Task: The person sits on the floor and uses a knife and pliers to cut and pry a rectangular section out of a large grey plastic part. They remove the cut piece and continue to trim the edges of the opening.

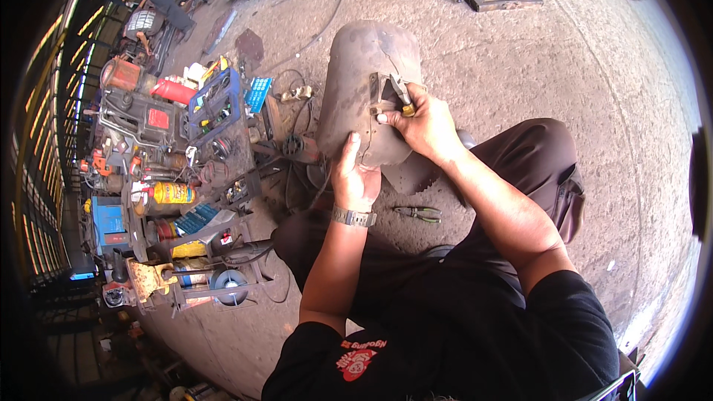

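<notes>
Left hand [355, 178] cups the near end of the rusty metal cylinder [364, 82], propped over the lap. Right hand [425, 126] pinches a yellow-handled screwdriver [402, 96] against its bracket; pliers [418, 213] lie just right on the floor.

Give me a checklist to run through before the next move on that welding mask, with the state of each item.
1. Left hand steadies the welding mask from below: ok.
2. Right hand grips a small yellow-handled tool at the mask's window frame: ok.
3. Tool tip seated on a fastener: cannot tell, too small.
4. Mask braced over the lap, not resting on the concrete floor: ok.
5. Pliers lying on the floor beside the knee, near the hands: ok.
6. Cluttered toolbox and cables at the left, close to the legs: not ok, crowded.
</notes>
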A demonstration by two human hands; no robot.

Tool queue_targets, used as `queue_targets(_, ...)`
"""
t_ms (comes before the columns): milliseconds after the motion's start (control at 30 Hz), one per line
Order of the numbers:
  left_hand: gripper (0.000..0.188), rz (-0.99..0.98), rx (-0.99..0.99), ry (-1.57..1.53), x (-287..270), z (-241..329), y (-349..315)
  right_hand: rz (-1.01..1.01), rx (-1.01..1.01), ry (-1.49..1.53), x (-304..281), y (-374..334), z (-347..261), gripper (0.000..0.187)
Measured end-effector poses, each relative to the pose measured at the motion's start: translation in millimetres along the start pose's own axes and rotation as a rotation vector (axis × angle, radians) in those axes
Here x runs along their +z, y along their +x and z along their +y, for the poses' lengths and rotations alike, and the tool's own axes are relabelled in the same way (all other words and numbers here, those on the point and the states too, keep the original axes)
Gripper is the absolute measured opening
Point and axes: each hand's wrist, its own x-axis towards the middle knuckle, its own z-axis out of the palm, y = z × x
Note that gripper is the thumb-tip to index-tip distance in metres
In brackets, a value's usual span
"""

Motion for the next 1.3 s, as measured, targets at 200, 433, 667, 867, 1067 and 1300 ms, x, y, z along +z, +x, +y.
queue_targets(200,0.052,0.012,-0.017,-0.019,-1,-2,-1,-0.005,-0.023,-0.050,-2,0,-2,0.042)
queue_targets(433,0.056,0.015,-0.049,-0.048,-1,-6,-1,-0.013,-0.022,-0.118,-4,2,0,0.045)
queue_targets(667,0.055,-0.002,-0.069,-0.062,-7,-12,0,-0.011,-0.029,-0.085,-2,0,-1,0.046)
queue_targets(867,0.054,0.004,-0.085,-0.087,-5,-13,-1,-0.022,-0.009,-0.111,0,2,6,0.047)
queue_targets(1067,0.053,-0.001,-0.092,-0.089,-4,-11,-2,-0.008,-0.024,-0.085,1,-1,3,0.047)
queue_targets(1300,0.054,-0.015,-0.102,-0.092,-8,-10,-1,-0.013,-0.039,-0.057,0,-5,-1,0.045)
